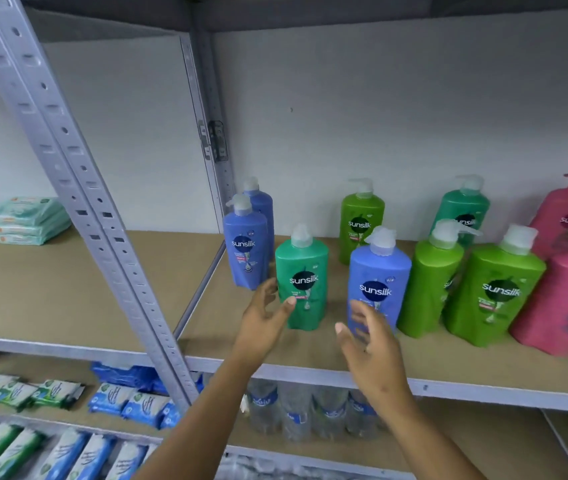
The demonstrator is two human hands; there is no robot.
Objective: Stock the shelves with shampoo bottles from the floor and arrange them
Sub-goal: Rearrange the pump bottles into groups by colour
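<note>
Both hands spread open, holding nothing: my left hand (266, 315) brushes the teal bottle (303, 282) at 1 o'clock, right hand (367, 336) overlaps the blue bottle (379, 271) at 12.

Tan shelf (310, 351) on grey metal framing, carrying upright pump bottles: blue bottles (246, 252) at left, teal bottle (303, 282), green bottles (494, 292), pink bottles (563, 299) at right.
</note>
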